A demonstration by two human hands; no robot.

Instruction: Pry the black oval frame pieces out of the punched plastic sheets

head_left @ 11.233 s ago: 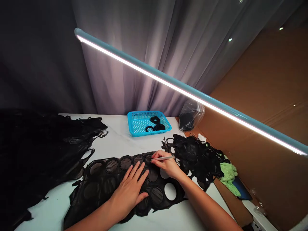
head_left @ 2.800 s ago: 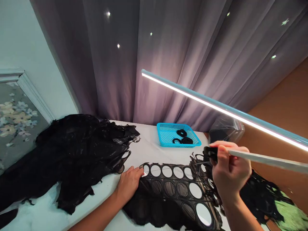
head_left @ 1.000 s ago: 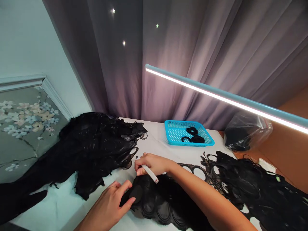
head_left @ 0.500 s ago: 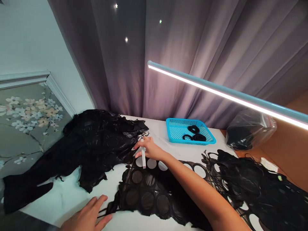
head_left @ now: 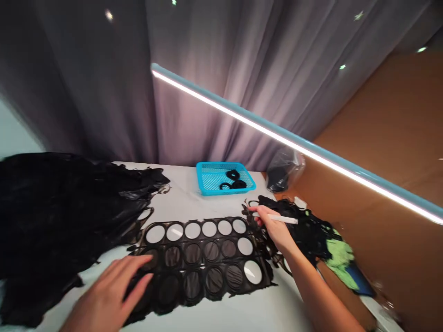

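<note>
A black, rubbery-looking sheet [head_left: 202, 266] with rows of rings lies flat on the white table. White shows through its back row and two openings at the right end; the other circles are dark. My left hand [head_left: 119, 281] rests over the sheet's near left part, fingers apart, nothing held. Beyond the sheet's far right corner, my right hand [head_left: 272, 223] is closed round a slim white pen-like tool [head_left: 284, 219]. Its fingertips are beside black ringed scraps [head_left: 304, 233]; whether they touch them I cannot tell.
A large black heap [head_left: 65, 216] covers the table's left side. At the back stands a blue mesh basket [head_left: 200, 182] with several black rings inside. A clear bag [head_left: 278, 175] sits behind the scraps, green cloth [head_left: 339, 258] to their right. A lit tube lamp [head_left: 242, 115] crosses above.
My view has turned right. My right hand has moved with the white tool from the sheet's back left to its far right corner. My left hand has come over the sheet.
</note>
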